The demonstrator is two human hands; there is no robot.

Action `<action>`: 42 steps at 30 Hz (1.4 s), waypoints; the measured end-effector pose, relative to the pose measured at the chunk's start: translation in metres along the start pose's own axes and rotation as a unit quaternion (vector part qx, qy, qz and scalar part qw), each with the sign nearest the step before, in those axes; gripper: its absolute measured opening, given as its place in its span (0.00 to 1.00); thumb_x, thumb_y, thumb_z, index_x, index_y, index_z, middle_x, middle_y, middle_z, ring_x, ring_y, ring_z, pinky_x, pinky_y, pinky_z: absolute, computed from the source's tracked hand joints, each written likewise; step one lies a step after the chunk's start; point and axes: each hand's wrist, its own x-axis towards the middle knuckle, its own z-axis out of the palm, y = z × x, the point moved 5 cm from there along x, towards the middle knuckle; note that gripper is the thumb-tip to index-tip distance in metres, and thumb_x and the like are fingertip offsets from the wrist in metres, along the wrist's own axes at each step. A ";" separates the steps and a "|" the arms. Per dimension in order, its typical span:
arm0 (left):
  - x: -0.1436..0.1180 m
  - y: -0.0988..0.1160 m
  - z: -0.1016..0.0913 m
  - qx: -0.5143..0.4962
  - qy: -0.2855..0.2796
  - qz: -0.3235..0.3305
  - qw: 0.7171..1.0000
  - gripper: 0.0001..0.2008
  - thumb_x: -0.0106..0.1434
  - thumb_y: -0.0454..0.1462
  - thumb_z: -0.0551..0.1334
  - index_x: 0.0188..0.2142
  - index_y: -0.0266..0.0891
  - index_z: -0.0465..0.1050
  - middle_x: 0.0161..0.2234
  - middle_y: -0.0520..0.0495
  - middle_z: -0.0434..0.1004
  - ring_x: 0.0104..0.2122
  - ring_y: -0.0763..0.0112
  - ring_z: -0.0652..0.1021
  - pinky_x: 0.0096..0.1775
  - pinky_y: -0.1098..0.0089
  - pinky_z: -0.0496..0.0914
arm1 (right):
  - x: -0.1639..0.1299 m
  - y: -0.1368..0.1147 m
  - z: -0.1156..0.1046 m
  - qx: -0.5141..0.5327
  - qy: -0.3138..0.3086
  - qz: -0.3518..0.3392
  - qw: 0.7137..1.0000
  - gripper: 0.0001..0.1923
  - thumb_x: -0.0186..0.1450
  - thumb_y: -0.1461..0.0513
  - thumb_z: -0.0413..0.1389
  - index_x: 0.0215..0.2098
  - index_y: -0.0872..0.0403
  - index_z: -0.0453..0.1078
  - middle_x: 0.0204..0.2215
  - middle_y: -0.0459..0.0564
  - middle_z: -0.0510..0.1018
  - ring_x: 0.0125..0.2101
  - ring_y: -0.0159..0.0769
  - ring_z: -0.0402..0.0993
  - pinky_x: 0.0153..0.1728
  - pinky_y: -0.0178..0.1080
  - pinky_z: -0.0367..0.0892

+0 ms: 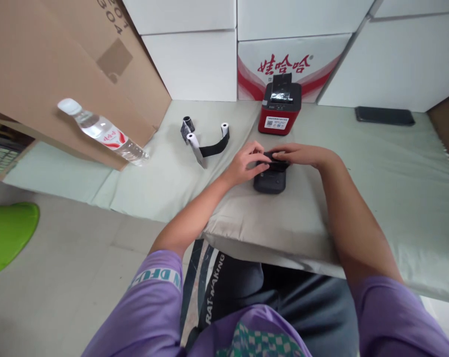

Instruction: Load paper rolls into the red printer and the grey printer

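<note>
In the head view, the small black device (269, 182) lies on the cloth-covered table (373, 188), set back from the front edge, with its near part uncovered and its far, upper part under your fingers. Your left hand (246, 161) comes at it from the left, thumb and fingers closed on the left end of that upper part. Your right hand (300, 153) reaches over from the right, its fingers laid along the far side and top; the thumb is hidden, so you cannot tell whether it clamps the device or only rests there. Straight behind your hands, near the table's back edge, stands the red printer (274, 121), a glossy dark strip (282, 88) rising from its black top. Close behind it, the white carton with red lettering (287, 62) stands at the back edge; what it holds does not show. To your left, the capped clear bottle (108, 136) has its base on the cloth beside the brown cardboard box (71, 54); it seems to hold clear liquid, though the level is hard to make out. Between the bottle and your left hand lie small rolls with black strip (215, 148). Towards the back right corner lies a dark flat phone (385, 116).
</note>
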 end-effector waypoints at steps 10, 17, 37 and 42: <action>0.002 -0.055 0.020 -0.052 -0.089 -0.164 0.981 0.31 0.71 0.58 0.62 0.65 0.45 0.74 0.64 0.39 0.78 0.66 0.51 0.74 0.70 0.52 0.65 | -0.004 0.008 -0.006 -0.011 -0.007 0.008 1.000 0.29 0.68 0.48 0.59 0.65 0.42 0.78 0.56 0.53 0.86 0.44 0.47 0.81 0.42 0.46 0.79; 0.003 -0.064 0.021 -0.130 -0.117 -0.196 0.965 0.33 0.66 0.54 0.70 0.66 0.46 0.72 0.67 0.38 0.77 0.66 0.51 0.76 0.68 0.52 0.68 | -0.008 0.006 0.005 0.007 0.004 0.003 1.000 0.30 0.68 0.49 0.58 0.67 0.45 0.74 0.58 0.55 0.83 0.41 0.44 0.78 0.36 0.42 0.75; 0.000 -0.068 0.006 -0.178 0.115 -0.274 0.938 0.24 0.73 0.57 0.59 0.55 0.42 0.76 0.51 0.41 0.81 0.48 0.65 0.80 0.40 0.69 0.72 | -0.063 -0.039 0.112 -0.015 0.399 0.167 0.902 0.65 0.63 0.44 0.61 0.82 0.62 0.31 0.68 0.79 0.70 0.67 0.72 0.68 0.64 0.66 0.69; 0.001 -0.067 0.008 -0.176 0.103 -0.269 0.941 0.26 0.72 0.59 0.58 0.53 0.42 0.75 0.51 0.40 0.80 0.48 0.64 0.79 0.39 0.68 0.71 | -0.066 -0.013 0.041 -0.050 0.404 0.140 0.903 0.57 0.66 0.45 0.57 0.82 0.60 0.39 0.64 0.75 0.74 0.65 0.70 0.71 0.57 0.62 0.75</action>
